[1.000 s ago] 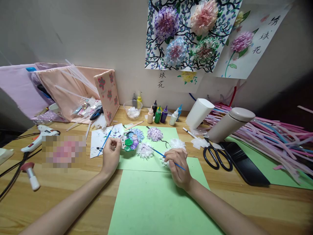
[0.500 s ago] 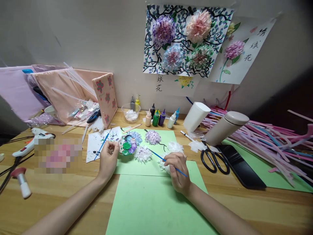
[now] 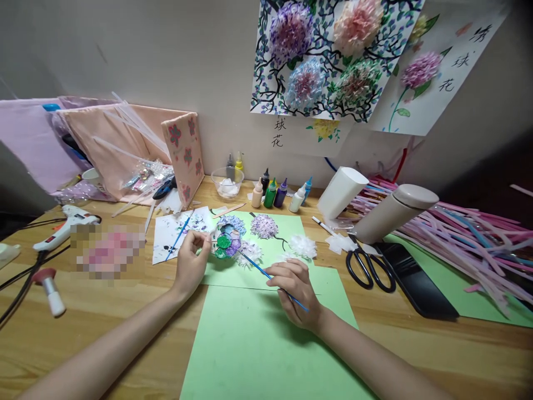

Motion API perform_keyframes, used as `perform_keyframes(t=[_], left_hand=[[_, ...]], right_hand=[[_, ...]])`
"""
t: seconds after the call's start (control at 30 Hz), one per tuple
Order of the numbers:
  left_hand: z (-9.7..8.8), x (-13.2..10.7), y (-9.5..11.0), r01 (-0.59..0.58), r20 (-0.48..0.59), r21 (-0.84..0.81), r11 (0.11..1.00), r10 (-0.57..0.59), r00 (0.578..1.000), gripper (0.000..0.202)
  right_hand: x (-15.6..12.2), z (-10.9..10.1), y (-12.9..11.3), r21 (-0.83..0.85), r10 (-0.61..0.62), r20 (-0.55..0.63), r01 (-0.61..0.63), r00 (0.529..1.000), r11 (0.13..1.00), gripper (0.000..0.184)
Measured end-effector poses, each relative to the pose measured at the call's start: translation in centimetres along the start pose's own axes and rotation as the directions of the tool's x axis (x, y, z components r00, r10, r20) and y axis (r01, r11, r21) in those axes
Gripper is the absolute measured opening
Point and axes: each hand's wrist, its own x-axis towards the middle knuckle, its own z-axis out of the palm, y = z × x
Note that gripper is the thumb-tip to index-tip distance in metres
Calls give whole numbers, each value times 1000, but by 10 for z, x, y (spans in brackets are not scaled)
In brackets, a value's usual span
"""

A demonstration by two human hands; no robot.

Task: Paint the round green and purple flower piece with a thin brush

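My left hand (image 3: 194, 261) pinches the edge of a round paint palette (image 3: 225, 244) whose wells hold green and purple paint. Between the fingers of my right hand (image 3: 296, 291) is a thin blue paintbrush (image 3: 257, 268), its tip at the palette's right edge by the purple well. Under both hands lies light green paper (image 3: 266, 344). On it are a blue paper flower (image 3: 235, 224), a purple one (image 3: 264, 226) with a dark painted stem, a pale lilac one (image 3: 251, 253) partly behind the palette, and a white one (image 3: 302, 246). My right hand partly covers more white petals.
Small paint bottles (image 3: 281, 193) and a clear bowl (image 3: 227, 183) stand by the wall. To the right are black scissors (image 3: 370, 270), a phone (image 3: 418, 280) and a tumbler (image 3: 395, 214). On the left lie paint-stained paper (image 3: 177, 233) with another brush, and a glue gun (image 3: 62, 228).
The brush tip has moved left from over the pale lilac flower to the palette, with my right hand shifting slightly left. My left hand still holds the palette. The whole view has shifted a little.
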Motion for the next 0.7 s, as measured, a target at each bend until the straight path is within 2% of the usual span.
perform_keyframes(t=[0.23,0.47,0.7], left_hand=[[0,-1,0,13,27,-15,1000,-13,1000,19],[1,-1,2,4,16,5,1000,-4,1000,19],[0,-3,4,-8,51,5,1000,8,999,18]], right_hand=[[1,1,2,-13,105,37,-104,994,994,23],[-3,1,3,-24,132,41,-131,990,991,25],[-2,3,4,-45,181,63,-179,981,983,26]])
